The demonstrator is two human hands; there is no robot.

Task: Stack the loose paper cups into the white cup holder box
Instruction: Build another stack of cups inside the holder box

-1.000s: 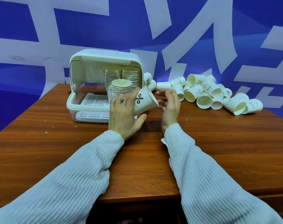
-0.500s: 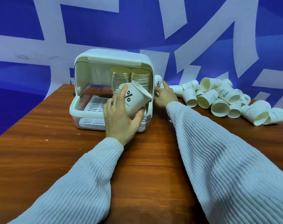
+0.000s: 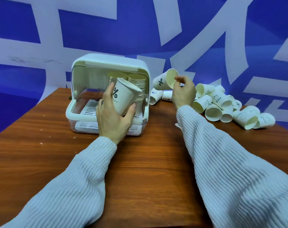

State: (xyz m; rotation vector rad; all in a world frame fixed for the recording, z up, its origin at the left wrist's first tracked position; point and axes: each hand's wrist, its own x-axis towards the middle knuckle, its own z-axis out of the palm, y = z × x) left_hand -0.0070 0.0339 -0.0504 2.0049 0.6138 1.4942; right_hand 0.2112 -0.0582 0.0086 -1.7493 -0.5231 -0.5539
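Toward the far left of the wooden table (image 3: 41, 155) stands the white cup holder box (image 3: 110, 63), lid raised, with nested cup stacks (image 3: 136, 83) at its back right. In front of its opening the left hand (image 3: 113, 119) grasps a tilted paper cup (image 3: 125, 97) printed with a percent sign. Just right of the box, the right hand (image 3: 183, 92) pinches the rim of a second cup (image 3: 164, 81), lifted above the table. Loose cups (image 3: 222, 106) lie heaped near the far right edge
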